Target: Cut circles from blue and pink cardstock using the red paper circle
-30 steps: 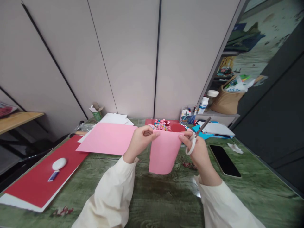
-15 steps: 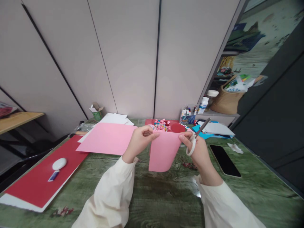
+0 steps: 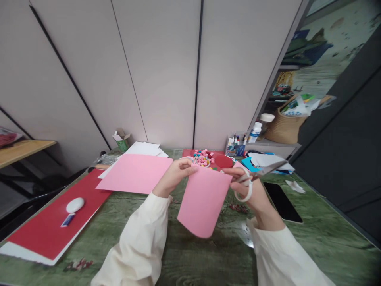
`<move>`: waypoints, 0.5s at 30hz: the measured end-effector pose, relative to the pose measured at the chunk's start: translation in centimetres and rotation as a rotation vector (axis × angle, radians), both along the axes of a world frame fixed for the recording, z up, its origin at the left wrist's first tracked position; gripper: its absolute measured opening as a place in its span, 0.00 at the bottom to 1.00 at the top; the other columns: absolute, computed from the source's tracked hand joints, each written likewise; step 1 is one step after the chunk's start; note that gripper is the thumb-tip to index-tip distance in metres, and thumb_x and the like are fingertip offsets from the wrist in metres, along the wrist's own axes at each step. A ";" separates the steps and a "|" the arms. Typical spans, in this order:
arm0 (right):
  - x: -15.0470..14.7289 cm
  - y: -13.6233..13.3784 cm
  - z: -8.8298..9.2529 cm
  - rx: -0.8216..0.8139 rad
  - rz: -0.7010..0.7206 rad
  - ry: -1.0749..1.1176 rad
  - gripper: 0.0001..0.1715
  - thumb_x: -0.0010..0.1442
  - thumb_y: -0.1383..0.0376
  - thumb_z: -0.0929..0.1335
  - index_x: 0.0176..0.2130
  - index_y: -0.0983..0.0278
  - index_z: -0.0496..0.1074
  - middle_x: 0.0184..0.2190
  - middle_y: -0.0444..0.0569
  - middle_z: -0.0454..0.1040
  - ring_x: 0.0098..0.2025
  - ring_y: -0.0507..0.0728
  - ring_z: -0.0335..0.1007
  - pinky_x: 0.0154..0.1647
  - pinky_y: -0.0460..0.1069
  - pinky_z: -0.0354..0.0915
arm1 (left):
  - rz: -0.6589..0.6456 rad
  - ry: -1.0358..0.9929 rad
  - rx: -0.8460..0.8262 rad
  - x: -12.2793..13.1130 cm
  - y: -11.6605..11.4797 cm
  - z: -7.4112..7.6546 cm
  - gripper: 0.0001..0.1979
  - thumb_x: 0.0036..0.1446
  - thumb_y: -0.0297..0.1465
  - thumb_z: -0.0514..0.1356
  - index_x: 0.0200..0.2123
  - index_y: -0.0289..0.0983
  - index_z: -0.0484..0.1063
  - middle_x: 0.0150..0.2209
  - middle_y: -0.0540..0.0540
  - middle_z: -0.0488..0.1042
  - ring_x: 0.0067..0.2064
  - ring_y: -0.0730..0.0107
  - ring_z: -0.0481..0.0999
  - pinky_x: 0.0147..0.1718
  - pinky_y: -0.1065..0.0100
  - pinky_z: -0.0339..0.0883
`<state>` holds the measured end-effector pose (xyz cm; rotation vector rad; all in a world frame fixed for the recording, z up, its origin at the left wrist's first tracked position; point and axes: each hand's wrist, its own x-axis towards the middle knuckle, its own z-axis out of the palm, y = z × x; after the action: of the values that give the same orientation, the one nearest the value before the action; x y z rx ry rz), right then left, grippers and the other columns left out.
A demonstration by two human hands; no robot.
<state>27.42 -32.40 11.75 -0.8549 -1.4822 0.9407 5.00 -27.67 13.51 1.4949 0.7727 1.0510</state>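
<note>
A small pink paper (image 3: 205, 200) hangs above the green table, its top left corner pinched by my left hand (image 3: 176, 174). At the paper's top right corner is my right hand (image 3: 248, 194), closed round white-handled scissors (image 3: 244, 190). The scissor blades point away to the right, not at the paper. Whether my right fingers still touch the paper's corner is hard to tell. A larger pink sheet (image 3: 133, 174) lies left of my left hand.
Red paper (image 3: 56, 222) with a white oval object (image 3: 75, 205) lies left. A black phone (image 3: 282, 202) is right of my right hand. Pink beads (image 3: 203, 161), a pen box (image 3: 236, 146) and a green box (image 3: 122, 142) stand along the back.
The small pink paper has swung lower and opened flatter toward me. My right hand has turned, and the scissor blades have tipped down to the right.
</note>
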 end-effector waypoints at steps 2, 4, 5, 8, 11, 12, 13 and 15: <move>0.0 0.0 -0.2 0.039 0.070 0.017 0.17 0.44 0.55 0.73 0.35 0.58 0.74 0.32 0.49 0.76 0.35 0.60 0.71 0.36 0.53 0.65 | -0.081 -0.022 -0.088 0.2 0.4 -0.4 0.13 0.46 0.36 0.62 0.23 0.34 0.63 0.20 0.55 0.60 0.21 0.81 0.59 0.21 0.76 0.50; 0.0 0.1 -0.3 0.115 0.098 0.014 0.13 0.44 0.57 0.73 0.31 0.59 0.74 0.29 0.48 0.74 0.34 0.59 0.70 0.36 0.53 0.64 | -0.162 -0.024 -0.172 0.5 0.5 -0.8 0.14 0.45 0.37 0.63 0.23 0.34 0.64 0.20 0.54 0.60 0.21 0.80 0.59 0.20 0.75 0.49; -0.1 0.1 -0.3 0.159 0.107 0.009 0.11 0.44 0.58 0.73 0.30 0.59 0.73 0.28 0.48 0.73 0.33 0.59 0.69 0.35 0.53 0.64 | -0.196 -0.018 -0.200 0.7 0.6 -1.0 0.14 0.45 0.37 0.63 0.24 0.33 0.64 0.21 0.54 0.61 0.21 0.80 0.60 0.20 0.75 0.49; 0.0 0.2 -0.2 0.249 0.143 -0.012 0.09 0.45 0.60 0.73 0.26 0.60 0.70 0.24 0.45 0.68 0.28 0.56 0.65 0.30 0.51 0.62 | -0.262 0.008 -0.225 1.3 0.5 -1.5 0.14 0.45 0.37 0.63 0.23 0.33 0.64 0.20 0.54 0.60 0.21 0.81 0.58 0.20 0.75 0.47; 0.2 0.2 -0.2 0.215 0.185 -0.063 0.08 0.48 0.61 0.71 0.25 0.61 0.69 0.23 0.44 0.65 0.26 0.55 0.62 0.27 0.50 0.59 | -0.305 0.046 -0.225 2.0 0.6 -2.2 0.15 0.44 0.38 0.63 0.23 0.32 0.65 0.20 0.54 0.60 0.21 0.81 0.57 0.20 0.74 0.46; 0.3 0.2 -0.3 0.186 0.198 -0.087 0.08 0.48 0.61 0.71 0.25 0.61 0.69 0.22 0.44 0.65 0.27 0.55 0.62 0.27 0.49 0.58 | -0.321 0.059 -0.227 2.2 0.7 -2.4 0.16 0.44 0.39 0.63 0.23 0.32 0.65 0.20 0.54 0.60 0.21 0.81 0.57 0.20 0.74 0.46; 0.3 0.2 -0.3 0.159 0.214 -0.107 0.08 0.49 0.61 0.71 0.25 0.61 0.69 0.22 0.44 0.65 0.26 0.55 0.61 0.27 0.49 0.58 | -0.336 0.069 -0.229 2.4 0.7 -2.7 0.16 0.44 0.39 0.63 0.23 0.32 0.65 0.20 0.54 0.60 0.22 0.81 0.58 0.21 0.74 0.46; 0.3 0.1 -0.3 0.118 0.250 -0.114 0.10 0.48 0.59 0.71 0.25 0.62 0.68 0.22 0.44 0.64 0.26 0.54 0.60 0.26 0.49 0.56 | -0.357 0.078 -0.231 2.7 0.8 -3.1 0.16 0.43 0.39 0.64 0.23 0.32 0.65 0.21 0.53 0.61 0.22 0.81 0.58 0.21 0.74 0.46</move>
<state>27.77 -32.35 11.45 -0.6567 -1.7544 0.9884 7.68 -26.83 10.46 1.4149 0.6279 0.6182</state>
